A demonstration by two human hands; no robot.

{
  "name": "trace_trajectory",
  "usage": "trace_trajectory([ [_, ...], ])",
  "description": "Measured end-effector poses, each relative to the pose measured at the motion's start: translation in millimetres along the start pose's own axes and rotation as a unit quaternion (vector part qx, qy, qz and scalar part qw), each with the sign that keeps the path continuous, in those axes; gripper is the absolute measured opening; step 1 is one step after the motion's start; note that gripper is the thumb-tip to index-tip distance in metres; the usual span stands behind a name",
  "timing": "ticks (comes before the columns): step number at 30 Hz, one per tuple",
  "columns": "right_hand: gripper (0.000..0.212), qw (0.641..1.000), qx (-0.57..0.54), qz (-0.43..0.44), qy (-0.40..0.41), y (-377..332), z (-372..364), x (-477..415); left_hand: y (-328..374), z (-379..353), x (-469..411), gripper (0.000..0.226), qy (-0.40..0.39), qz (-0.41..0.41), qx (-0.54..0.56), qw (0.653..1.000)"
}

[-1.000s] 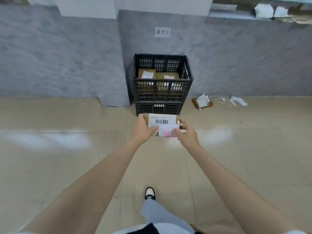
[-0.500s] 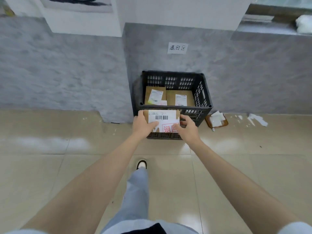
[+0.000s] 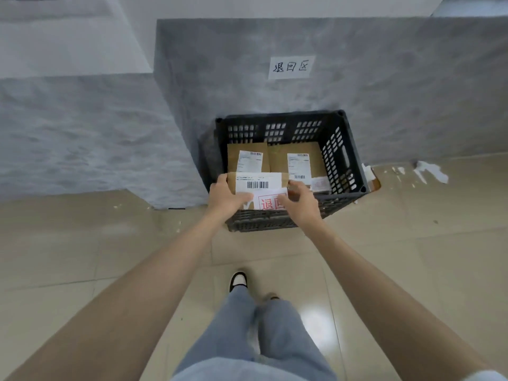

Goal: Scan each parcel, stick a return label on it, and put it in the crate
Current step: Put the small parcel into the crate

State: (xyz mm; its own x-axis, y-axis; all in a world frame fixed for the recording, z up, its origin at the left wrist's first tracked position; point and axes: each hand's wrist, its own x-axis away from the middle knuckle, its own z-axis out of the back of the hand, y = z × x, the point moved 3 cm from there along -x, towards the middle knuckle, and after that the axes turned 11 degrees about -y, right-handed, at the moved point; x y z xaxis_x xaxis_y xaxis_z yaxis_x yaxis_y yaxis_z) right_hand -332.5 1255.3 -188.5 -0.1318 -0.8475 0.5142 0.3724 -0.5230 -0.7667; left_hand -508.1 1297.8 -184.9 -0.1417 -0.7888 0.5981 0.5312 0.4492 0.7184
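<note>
Left hand (image 3: 224, 195) – fingers curled round the left end of the parcel (image 3: 258, 182), thumb on top. Right hand (image 3: 301, 202) – grips the right end the same way. Both hands are holding; neither is free.

Parcel: brown card, flat, held level at frame centre, above the near rim of the crate (image 3: 354, 160). It is not yet set down inside, and I cannot tell whether it touches the rim.

Look of the parcel:
- white barcode label (image 3: 257, 182) across the top face, bars legible
- return label (image 3: 270, 203) with a red stamp below it, overlapping the barcode label's lower edge, partly hidden by the right thumb
- edges look square, with no crushing seen

Progress, judged from the labels:
- return label is on, so sticking looks done for this parcel
- scan is probably done too, though nothing here shows it
- left to do: lower the parcel into the crate and let go

Crate: black, slotted walls, on the floor against the grey wall, centre-right of frame. Two brown parcels lie flat at the back, one at left (image 3: 247, 158) and one at right (image 3: 297, 160), each with a white label. The right one also has a small red-printed slip (image 3: 320, 184) at its near corner. The space in front of them looks free.

Whether more parcels wait cannot be told.

Wall above the crate carries a handwritten sign (image 3: 291, 67). Paper scraps (image 3: 428, 171) lie on the floor at right.
</note>
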Motion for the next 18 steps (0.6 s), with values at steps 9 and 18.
trace_trajectory([
  [9,0.049,0.998,0.018,-0.034,-0.04,34,-15,-121,-19,-15,-114,0.085,0.013,0.055,-0.041,0.998],
  [18,0.054,0.982,0.079,-0.094,-0.143,101,-43,-214,-73,-57,-200,0.076,0.009,0.135,-0.056,0.989],
])
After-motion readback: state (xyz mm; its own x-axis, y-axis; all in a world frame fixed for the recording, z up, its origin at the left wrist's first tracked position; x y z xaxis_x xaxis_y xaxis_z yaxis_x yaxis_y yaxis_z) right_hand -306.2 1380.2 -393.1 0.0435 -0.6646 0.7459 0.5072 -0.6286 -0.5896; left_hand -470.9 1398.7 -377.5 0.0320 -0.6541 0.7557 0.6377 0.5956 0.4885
